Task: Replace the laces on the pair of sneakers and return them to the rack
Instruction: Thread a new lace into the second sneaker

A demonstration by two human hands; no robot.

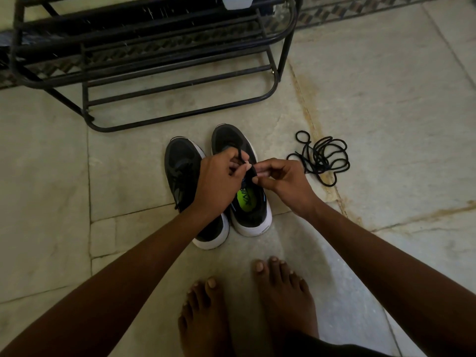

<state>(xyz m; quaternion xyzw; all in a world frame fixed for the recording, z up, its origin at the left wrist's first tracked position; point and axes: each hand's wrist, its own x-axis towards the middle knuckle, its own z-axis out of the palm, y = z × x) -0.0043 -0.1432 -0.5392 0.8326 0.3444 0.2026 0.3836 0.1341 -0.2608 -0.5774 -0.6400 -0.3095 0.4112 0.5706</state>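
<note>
Over the right sneaker (253, 207), on the floor (386, 99) mid-tile, both hands pinch its black lace (240, 157): left hand (221, 181) and right hand (282, 180) nearly touching. Left sneaker (184, 166) sits alongside; loose laces (322, 157) lie rightward; rack (154, 60) beyond; bare floor either side.

the light here is dim and flat, with a greenish-grey cast over the floor (386, 86). my forearms and feet read very dark, almost without detail. shadows are soft; a faint one lies under the rack (154, 73). the wide lens bends the rack's bars and tile lines toward the edges. fine detail looks soft and slightly smeared.
</note>
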